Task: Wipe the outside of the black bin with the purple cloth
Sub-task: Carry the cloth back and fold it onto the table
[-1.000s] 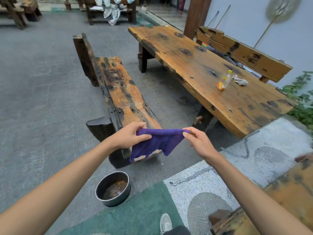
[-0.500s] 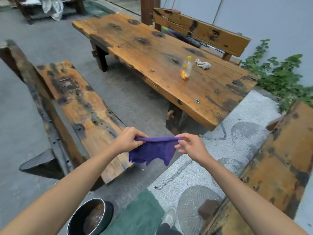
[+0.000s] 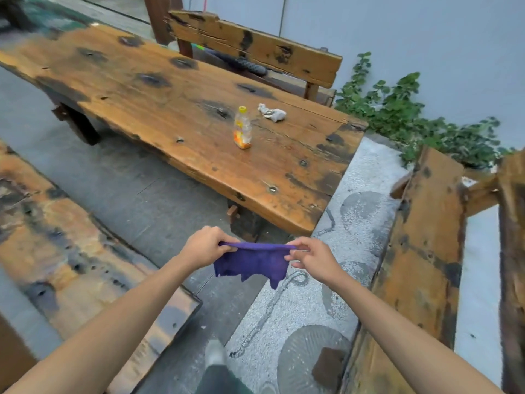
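Observation:
The purple cloth (image 3: 253,261) hangs stretched between my two hands in front of me, above the ground near the table's end. My left hand (image 3: 205,247) pinches its left top corner. My right hand (image 3: 312,257) pinches its right top corner. The cloth's lower edge dangles free in ragged points. No black bin shows in this view.
A long wooden table (image 3: 176,115) carries a plastic bottle (image 3: 242,128) and a crumpled white rag (image 3: 272,112). A wooden bench (image 3: 71,251) runs along my left, another bench (image 3: 426,251) stands at my right. Green plants (image 3: 412,118) grow against the wall. My shoe (image 3: 215,352) is below.
The view has swung to the right, so the metal bowl on the ground has left the frame. Both hands keep hold of the cloth, now drawn slightly closer together.

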